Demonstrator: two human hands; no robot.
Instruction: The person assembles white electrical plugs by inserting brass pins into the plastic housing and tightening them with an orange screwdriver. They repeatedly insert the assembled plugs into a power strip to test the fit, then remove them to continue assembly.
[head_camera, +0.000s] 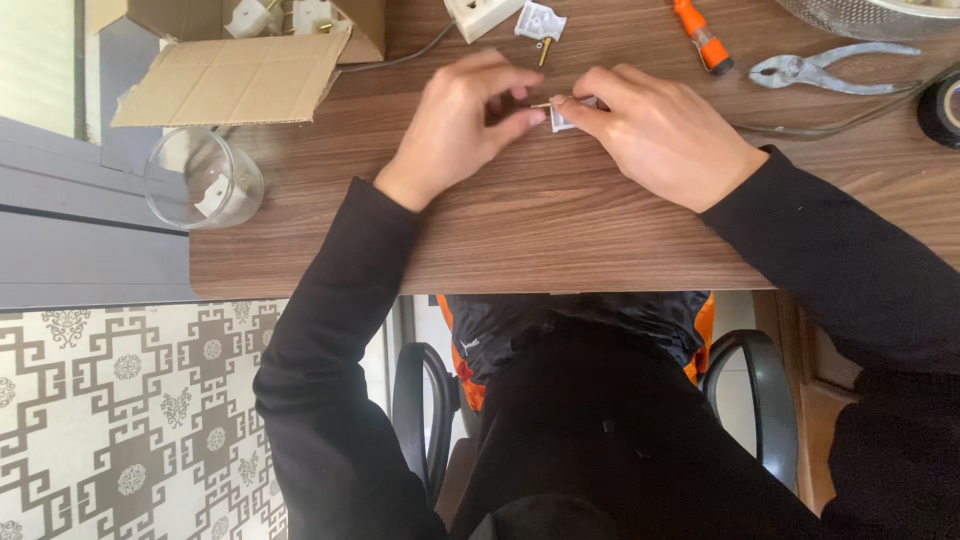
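Observation:
Both hands meet over the middle of a wooden table (520, 220). My right hand (660, 135) pinches a small white plastic part (562, 117) between thumb and fingers. My left hand (465, 115) holds a thin brass pin (541, 105) by its fingertips, with the pin's end touching the white part. Both arms wear black sleeves. How the pin sits in the part is hidden by the fingers.
At the table's far edge lie another white plug part with a brass pin (540, 24), a white socket block (480, 14), an orange screwdriver (702, 36), metal pliers (825, 68), black tape (942, 108). A cardboard box (245, 60) and a clear glass (205, 180) stand left.

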